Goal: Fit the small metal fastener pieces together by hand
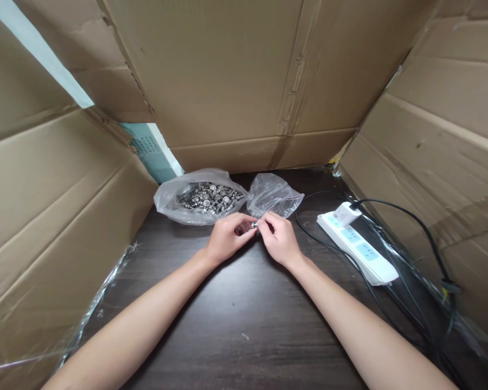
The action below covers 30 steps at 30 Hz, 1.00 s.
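Observation:
A small shiny metal fastener (254,224) sits between the fingertips of my two hands, just above the table; its exact kind is too small to make out. My left hand (228,236) is closed, pinching it from the left between thumb and fingers. From the right, the closed fingers of my right hand (280,239) meet it, hiding part of it. Behind my left hand lies an open clear plastic bag (166,201) full of many similar metal fasteners (214,198), some with round heads. A smaller clear plastic bag (273,194) rests just behind my right hand.
A white power strip (360,246) with a plugged-in adapter (345,214) lies at the right, with black cables (415,216) running around it. Cardboard walls (228,76) enclose the dark wooden table (244,325) at the back and both sides.

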Tool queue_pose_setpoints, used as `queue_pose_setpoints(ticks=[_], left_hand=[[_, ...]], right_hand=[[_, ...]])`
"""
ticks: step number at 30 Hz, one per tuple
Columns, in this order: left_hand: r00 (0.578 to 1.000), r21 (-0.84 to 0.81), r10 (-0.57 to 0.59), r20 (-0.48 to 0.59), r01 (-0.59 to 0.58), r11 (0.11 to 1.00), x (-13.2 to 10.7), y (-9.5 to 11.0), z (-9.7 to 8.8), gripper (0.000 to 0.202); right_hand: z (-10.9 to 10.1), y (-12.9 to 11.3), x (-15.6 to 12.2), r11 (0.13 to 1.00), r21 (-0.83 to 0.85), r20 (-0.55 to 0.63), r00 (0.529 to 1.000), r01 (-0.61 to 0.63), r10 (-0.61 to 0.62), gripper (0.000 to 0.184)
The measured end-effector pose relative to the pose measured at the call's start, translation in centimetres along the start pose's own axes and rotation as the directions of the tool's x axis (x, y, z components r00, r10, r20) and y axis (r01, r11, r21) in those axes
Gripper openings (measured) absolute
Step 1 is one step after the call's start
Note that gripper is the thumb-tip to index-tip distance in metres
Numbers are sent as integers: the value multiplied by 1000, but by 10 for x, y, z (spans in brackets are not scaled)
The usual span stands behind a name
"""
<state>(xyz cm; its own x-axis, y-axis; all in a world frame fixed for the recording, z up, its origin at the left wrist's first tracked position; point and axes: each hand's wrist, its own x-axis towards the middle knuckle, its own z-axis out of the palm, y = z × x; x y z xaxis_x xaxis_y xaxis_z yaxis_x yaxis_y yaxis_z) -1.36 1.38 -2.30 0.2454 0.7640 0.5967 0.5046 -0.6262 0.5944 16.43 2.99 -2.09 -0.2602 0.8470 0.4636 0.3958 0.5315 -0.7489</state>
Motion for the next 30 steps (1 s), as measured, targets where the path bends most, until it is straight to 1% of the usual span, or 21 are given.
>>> queue_pose_setpoints(ticks=[3, 6, 9, 12, 14, 16, 20, 22, 25, 27, 28, 30], left_hand=[[1000, -8, -6, 4, 6, 1000, 0, 0, 0, 15], [1000, -12, -11, 0, 11, 1000, 0, -1, 0, 15], [1000, -13, -16, -3, 16, 1000, 0, -1, 0, 16], [1000, -9, -22, -4, 22, 1000, 0, -1, 0, 15], [1000, -5, -20, -5, 20, 1000, 0, -1, 1, 15], [1000, -5, -19, -8, 19, 1000, 0, -1, 1, 15], [1000, -9, -28, -2, 28, 1000, 0, 0, 1, 14], [1000, -11, -31, 3, 31, 999, 0, 0, 0, 14], [999, -16, -34, 2, 34, 999, 0, 0, 0, 15], [999, -15, -35, 2, 36, 999, 0, 0, 0, 15], [999, -13, -35, 3, 35, 999, 0, 0, 0, 15], [999, -7, -38, 8, 38, 999, 0, 0, 0, 14]], right_hand=[[1, 1, 0, 1000, -26, -4, 1000, -17, 17, 41], [1, -1, 0, 999, -35, -40, 999, -27, 25, 39], [0, -3, 0, 1000, -7, -76, 997, -18, 17, 27], [-1, -5, -1, 999, 37, -58, 998, 9, -6, 12], [-1, -5, -1, 999, 42, -53, 998, 18, -16, 9], [0, -5, -1, 999, 28, -58, 998, 19, -17, 12], [0, -4, -1, 1000, -25, -68, 998, -11, 9, 31], [0, -5, -1, 999, -13, -77, 997, -29, 28, 29], [-2, -6, -1, 999, 34, -75, 997, -24, 26, 13], [-1, -6, -1, 999, 37, -62, 998, -8, 10, 7], [-1, -6, -1, 999, 31, -57, 998, -6, 7, 8], [-1, -5, -1, 1000, 16, -51, 999, -15, 16, 19]])
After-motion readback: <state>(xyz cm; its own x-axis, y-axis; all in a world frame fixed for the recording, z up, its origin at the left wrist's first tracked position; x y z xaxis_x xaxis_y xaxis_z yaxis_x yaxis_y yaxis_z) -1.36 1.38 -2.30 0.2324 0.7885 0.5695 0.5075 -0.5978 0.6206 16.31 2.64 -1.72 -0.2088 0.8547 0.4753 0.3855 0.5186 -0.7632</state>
